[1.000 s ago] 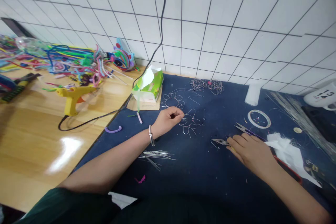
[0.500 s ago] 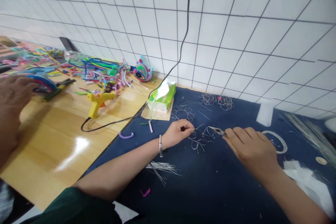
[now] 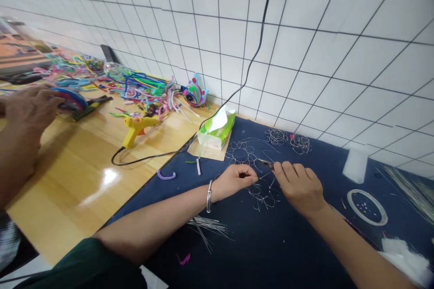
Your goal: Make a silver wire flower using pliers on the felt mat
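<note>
Thumb and fingers of my left hand (image 3: 235,183) pinch a thin silver wire, and a bracelet circles that wrist. My right hand (image 3: 300,187) is wrapped round a pair of pliers (image 3: 266,163), its jaws pointing left, just above my left fingertips. Below and between the hands lies a looped wire shape (image 3: 263,198) with small beads on it. Behind my left hand rests a flower-shaped wire ring (image 3: 240,151) on the dark blue mat (image 3: 257,253). Whether the plier jaws grip the wire I cannot tell.
A co-worker's hand (image 3: 30,108) holds something blue at the left. Near it are a yellow glue gun (image 3: 137,130) and colourful pipe cleaners (image 3: 135,86). A tissue pack (image 3: 220,131), cut wires (image 3: 208,226), tangled wire (image 3: 288,140) and a round bead dish (image 3: 383,214) surround my hands.
My right hand has brought the pliers left, closer to my left hand. My left hand keeps its pinch. The view has shifted slightly, and the co-worker's hand shows further in.
</note>
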{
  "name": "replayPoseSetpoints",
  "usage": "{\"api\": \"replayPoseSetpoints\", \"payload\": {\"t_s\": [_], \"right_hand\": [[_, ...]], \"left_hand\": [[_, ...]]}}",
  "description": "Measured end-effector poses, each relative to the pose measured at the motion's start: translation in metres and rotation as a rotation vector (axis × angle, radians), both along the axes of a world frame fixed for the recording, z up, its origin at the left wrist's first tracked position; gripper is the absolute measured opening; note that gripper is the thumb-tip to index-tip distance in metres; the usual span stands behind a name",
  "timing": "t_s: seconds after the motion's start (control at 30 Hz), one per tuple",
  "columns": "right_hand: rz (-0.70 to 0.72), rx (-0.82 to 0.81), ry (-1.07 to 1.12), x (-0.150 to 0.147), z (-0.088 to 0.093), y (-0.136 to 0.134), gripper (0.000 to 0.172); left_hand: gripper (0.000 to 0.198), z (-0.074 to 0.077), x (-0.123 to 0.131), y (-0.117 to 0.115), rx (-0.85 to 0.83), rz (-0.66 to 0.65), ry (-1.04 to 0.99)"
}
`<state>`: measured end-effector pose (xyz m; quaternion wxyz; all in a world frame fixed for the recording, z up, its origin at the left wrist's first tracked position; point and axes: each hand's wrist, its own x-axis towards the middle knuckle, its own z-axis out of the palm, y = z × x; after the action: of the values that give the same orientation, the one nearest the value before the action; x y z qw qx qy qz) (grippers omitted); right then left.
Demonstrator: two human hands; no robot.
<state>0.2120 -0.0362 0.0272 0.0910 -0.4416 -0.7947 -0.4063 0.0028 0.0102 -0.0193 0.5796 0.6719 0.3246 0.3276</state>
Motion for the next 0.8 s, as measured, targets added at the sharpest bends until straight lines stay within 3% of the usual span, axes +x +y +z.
{"api": "replayPoseSetpoints", "payload": {"t_s": [0.17,0.43,0.8], "right_hand": [[-0.002,-0.013,0.009,-0.004,-0.009,-0.001,0.024],[0.042,0.01,0.01,-0.003,-0.01,-0.005,0.025],[-0.007,-0.039,0.065,-0.006,-0.014,-0.01,0.028]], "left_hand": [[0.019,-0.001,0.001,-0.001,-0.034,0.045,-0.004],[0.019,-0.001,0.001,-0.001,-0.081,0.056,-0.017],[0.02,-0.002,0.003,0.0,-0.092,0.08,-0.007]]}}
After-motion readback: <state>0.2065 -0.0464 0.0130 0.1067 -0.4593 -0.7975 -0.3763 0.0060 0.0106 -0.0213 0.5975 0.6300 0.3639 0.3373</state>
